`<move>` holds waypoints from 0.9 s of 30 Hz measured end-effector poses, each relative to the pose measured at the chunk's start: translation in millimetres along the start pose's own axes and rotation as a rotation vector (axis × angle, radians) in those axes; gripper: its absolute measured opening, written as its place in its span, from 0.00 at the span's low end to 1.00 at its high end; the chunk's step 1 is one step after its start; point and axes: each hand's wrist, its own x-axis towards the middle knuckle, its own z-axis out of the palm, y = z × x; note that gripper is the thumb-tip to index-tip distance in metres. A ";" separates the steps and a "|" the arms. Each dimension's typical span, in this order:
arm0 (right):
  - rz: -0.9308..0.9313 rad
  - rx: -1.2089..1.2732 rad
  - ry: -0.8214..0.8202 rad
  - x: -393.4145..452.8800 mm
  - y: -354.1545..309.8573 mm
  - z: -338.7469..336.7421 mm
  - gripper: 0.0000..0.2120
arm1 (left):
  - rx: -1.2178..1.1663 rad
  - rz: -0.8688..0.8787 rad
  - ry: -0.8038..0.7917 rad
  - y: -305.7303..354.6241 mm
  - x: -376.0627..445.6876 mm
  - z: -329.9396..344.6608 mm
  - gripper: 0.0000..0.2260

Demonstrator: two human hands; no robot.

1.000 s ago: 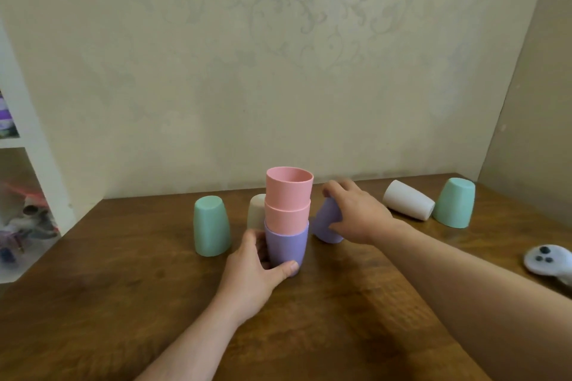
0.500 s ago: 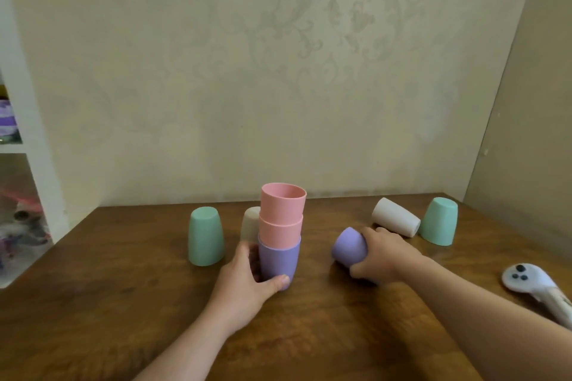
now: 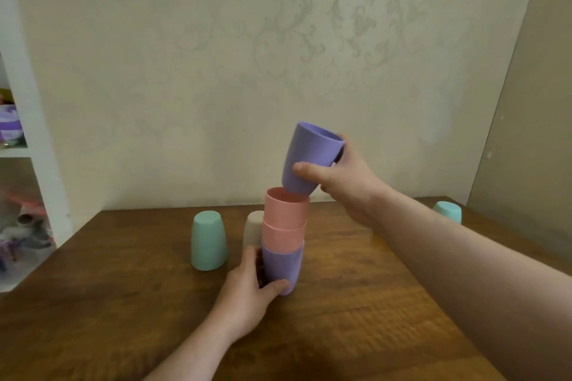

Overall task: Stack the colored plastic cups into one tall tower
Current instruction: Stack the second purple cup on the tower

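Observation:
A stack of three nested cups stands mid-table: a purple cup (image 3: 283, 266) at the bottom and two pink cups (image 3: 286, 210) above it, mouths up. My left hand (image 3: 247, 291) grips the purple bottom cup at its base. My right hand (image 3: 343, 182) holds a second purple cup (image 3: 309, 158) mouth up and tilted, its base just over the top pink cup's rim. A green cup (image 3: 209, 240) stands upside down left of the stack. A beige cup (image 3: 252, 227) stands behind the stack, partly hidden. Another green cup (image 3: 448, 210) shows at the far right behind my forearm.
The wooden table (image 3: 356, 318) meets a patterned wall at the back and a side wall on the right. A white shelf unit (image 3: 28, 133) with cluttered items stands at the left, beside the table's left edge.
My right hand lifted the purple cup off the table, turned it mouth up and carried it left to above the stack. My left hand stayed on the bottom cup. The view tilted upward.

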 end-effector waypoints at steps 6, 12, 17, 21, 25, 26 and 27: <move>0.096 -0.055 -0.089 -6.6 23.2 21.2 0.43 | 0.007 0.018 -0.018 -1.8 -1.0 -0.8 0.27; 0.156 -0.006 -0.113 -12.5 31.7 17.3 0.36 | 0.024 0.051 -0.027 1.1 -3.6 1.9 0.27; 0.180 -0.028 -0.208 -25.5 39.4 -1.1 0.36 | 0.089 0.060 0.008 6.8 -8.7 9.6 0.33; 0.183 -0.075 -0.326 -36.4 48.4 -26.5 0.36 | 0.170 0.079 -0.082 22.3 -1.8 21.6 0.30; 0.215 -0.196 -0.375 -43.3 66.7 -75.1 0.43 | 0.115 0.086 -0.083 35.8 16.3 49.0 0.31; 0.243 -0.285 -0.390 -41.2 75.4 -89.9 0.46 | 0.092 0.081 -0.071 37.5 21.8 58.8 0.35; 0.292 -0.396 -0.378 -36.7 85.4 -104.4 0.47 | 0.064 0.064 -0.053 38.9 26.9 68.6 0.37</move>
